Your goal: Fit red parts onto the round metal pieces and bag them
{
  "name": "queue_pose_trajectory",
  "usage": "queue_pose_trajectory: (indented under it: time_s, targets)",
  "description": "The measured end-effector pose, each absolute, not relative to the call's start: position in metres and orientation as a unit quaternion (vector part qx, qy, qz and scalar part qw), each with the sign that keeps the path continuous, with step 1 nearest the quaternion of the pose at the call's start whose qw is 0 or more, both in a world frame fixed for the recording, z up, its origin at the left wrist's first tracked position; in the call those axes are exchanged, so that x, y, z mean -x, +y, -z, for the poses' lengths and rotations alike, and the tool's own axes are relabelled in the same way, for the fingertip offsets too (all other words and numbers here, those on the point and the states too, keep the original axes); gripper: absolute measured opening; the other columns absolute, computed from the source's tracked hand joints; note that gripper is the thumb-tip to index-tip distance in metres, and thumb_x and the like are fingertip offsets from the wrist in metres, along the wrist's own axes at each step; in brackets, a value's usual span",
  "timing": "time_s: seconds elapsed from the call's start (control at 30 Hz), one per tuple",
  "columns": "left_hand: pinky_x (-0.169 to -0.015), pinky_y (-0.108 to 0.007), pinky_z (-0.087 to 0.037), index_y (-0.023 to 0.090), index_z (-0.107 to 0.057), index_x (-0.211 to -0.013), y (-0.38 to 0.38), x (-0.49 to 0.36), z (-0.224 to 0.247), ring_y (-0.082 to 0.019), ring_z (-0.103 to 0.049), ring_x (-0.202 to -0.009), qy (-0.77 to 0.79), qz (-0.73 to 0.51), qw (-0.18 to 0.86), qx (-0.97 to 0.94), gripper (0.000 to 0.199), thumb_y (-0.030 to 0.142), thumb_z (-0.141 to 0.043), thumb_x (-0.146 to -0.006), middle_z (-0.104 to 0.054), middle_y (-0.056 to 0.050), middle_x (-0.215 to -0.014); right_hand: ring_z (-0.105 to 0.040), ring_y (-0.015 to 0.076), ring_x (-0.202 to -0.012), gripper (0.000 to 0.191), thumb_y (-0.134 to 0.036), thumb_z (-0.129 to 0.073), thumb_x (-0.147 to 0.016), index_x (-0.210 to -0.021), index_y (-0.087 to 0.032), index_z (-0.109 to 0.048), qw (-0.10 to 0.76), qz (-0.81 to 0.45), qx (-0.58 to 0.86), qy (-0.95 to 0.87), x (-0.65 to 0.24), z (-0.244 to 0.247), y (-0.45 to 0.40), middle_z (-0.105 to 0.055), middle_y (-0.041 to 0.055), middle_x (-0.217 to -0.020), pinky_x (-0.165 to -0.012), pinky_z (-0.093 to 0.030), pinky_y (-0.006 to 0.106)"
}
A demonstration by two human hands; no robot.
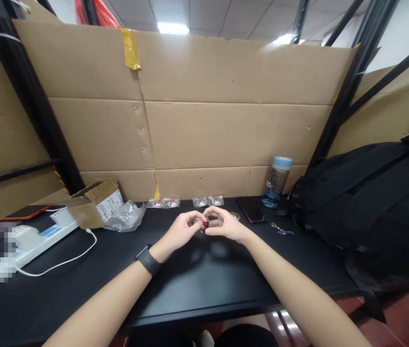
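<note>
In the head view we see both our bare hands meeting above the middle of the black table (204,284), with a small red object (205,223) between their fingertips. Our left hand (186,229) has a narrow grip, thumb and fingers pinching the object from its left side; our right hand (226,224) curls around it from the right, its fingertips also closed on it. The fingers hide much of the object, so we cannot tell its full shape. Beyond our hands, near the cardboard wall (204,140), lie two pairs of small clear packets, the left pair (163,203) and the right pair (207,201). A dark phone (253,211) lies to the right, then a bottle with a blue lid (277,183) standing upright, a small keychain (284,233) nearer us, and a black backpack (366,207). On our left we see an open cardboard box (94,205), a crumpled plastic bag (126,217) touching it, and a white power strip (48,239) with a white cable (67,264) near it.
</note>
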State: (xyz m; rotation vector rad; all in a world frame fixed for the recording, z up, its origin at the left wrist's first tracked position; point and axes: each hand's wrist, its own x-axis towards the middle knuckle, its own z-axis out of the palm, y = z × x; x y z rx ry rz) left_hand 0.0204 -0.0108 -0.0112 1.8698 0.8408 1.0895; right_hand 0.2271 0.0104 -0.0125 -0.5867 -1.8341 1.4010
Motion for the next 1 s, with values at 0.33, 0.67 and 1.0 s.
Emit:
queue_pose_trajectory:
  time_s: [0.33,0.67,1.0]
  targets:
    - [-0.068,-0.024,-0.045,0.017,-0.072,-0.097,-0.009,-0.008,0.012,-0.012,-0.059,-0.064,0.388,-0.361,0.219,-0.819,0.021,0.016,-0.054,-0.084,-0.069,0.000,-0.074,-0.068,0.0165,-0.087,0.047,-0.039,-0.085,-0.073,-0.110,-0.022,-0.061,0.405,-0.498,0.259,-0.722,-0.234,0.009,0.018,-0.066,0.0046,-0.108,-0.080,-0.055,0.032]
    - [-0.082,-0.027,-0.051,0.020,-0.073,-0.098,0.014,0.021,0.019,-0.017,-0.069,-0.084,0.411,-0.310,0.117,-0.849,0.023,0.017,-0.056,-0.084,-0.076,-0.003,-0.093,-0.067,0.0199,-0.083,0.030,-0.038,-0.080,-0.072,-0.097,-0.022,-0.075,0.292,-0.079,0.546,-0.781,-0.312,0.007,0.055,-0.075,0.0048,-0.094,-0.077,-0.050,0.028]
    - [-0.111,-0.060,-0.031,0.024,-0.066,-0.128,0.053,0.057,0.051,-0.036,-0.031,-0.146,0.597,-0.166,-0.036,-0.784,0.042,0.044,-0.047,-0.096,-0.037,-0.011,-0.160,-0.071,0.0226,-0.094,0.032,-0.037,-0.082,-0.071,-0.099,-0.024,-0.077,0.217,-0.114,0.569,-0.785,-0.314,0.026,0.067,-0.077,0.0055,-0.102,-0.087,-0.051,0.029]
